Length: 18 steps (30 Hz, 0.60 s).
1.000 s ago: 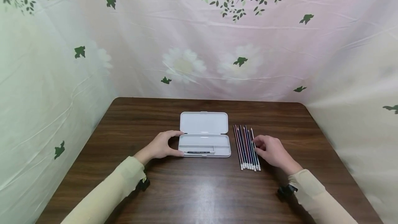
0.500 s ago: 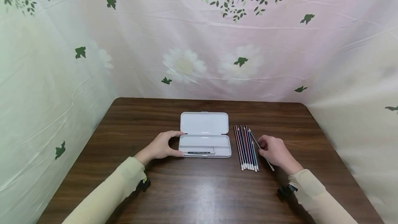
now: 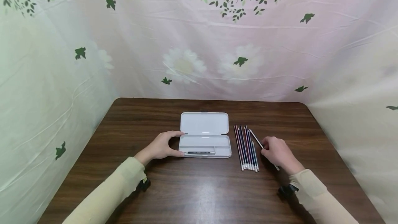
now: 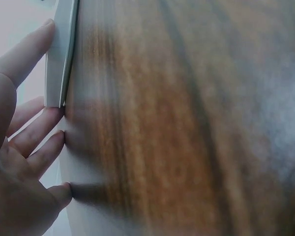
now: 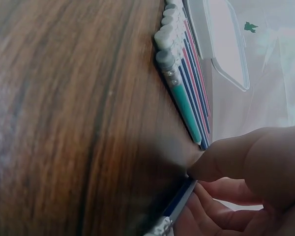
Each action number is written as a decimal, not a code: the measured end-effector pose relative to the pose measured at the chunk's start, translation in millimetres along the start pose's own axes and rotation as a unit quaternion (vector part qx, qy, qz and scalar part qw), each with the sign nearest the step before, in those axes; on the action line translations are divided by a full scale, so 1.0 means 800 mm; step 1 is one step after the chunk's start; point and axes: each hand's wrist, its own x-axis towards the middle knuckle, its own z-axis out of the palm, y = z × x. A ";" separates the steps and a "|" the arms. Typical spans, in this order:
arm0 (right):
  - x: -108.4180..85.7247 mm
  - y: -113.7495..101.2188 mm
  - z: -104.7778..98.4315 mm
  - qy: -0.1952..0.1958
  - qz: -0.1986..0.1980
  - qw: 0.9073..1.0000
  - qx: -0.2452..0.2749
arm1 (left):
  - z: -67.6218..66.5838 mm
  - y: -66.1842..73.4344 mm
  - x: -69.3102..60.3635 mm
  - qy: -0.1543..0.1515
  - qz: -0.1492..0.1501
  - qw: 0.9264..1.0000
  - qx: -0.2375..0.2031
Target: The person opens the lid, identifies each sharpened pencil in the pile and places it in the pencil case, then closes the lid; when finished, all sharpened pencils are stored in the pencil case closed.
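Note:
A white pencil case [image 3: 202, 140] lies with its lid raised at the middle of the table, one dark pencil [image 3: 200, 152] in its front compartment. My left hand [image 3: 160, 145] grips the case's left end, thumb at the front corner and index finger at the back. In the left wrist view the thumb [image 4: 32, 49] presses on the case's side [image 4: 59, 64]. To the right of the case, my right hand [image 3: 277, 152] pinches a pencil [image 3: 255, 138] that lies slanted, eraser end toward me. Its blue-and-white shaft [image 5: 179, 199] shows below the fingers in the right wrist view.
Several pencils [image 3: 246, 151] lie side by side between the case and my right hand, white erasers toward me. A green pencil [image 5: 186, 105] is the closest of them to the right hand. The brown wooden table [image 3: 205, 196] ends at a patterned curtain [image 3: 205, 61] behind.
My right hand has drawn the outermost pencil away from the row, turning it aslant, and shifted slightly right with it. The left hand and the case have stayed in place.

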 end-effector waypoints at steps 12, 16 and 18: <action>0.000 0.000 -0.011 0.020 -0.001 1.000 -0.005 | 0.000 -0.002 0.000 0.003 0.009 1.000 0.001; 0.002 -0.004 -0.011 0.039 -0.025 0.999 0.003 | 0.001 -0.002 0.000 0.001 0.010 1.000 0.000; 0.003 -0.007 -0.011 0.046 -0.037 0.998 0.009 | 0.001 -0.001 0.000 0.001 0.010 1.000 0.000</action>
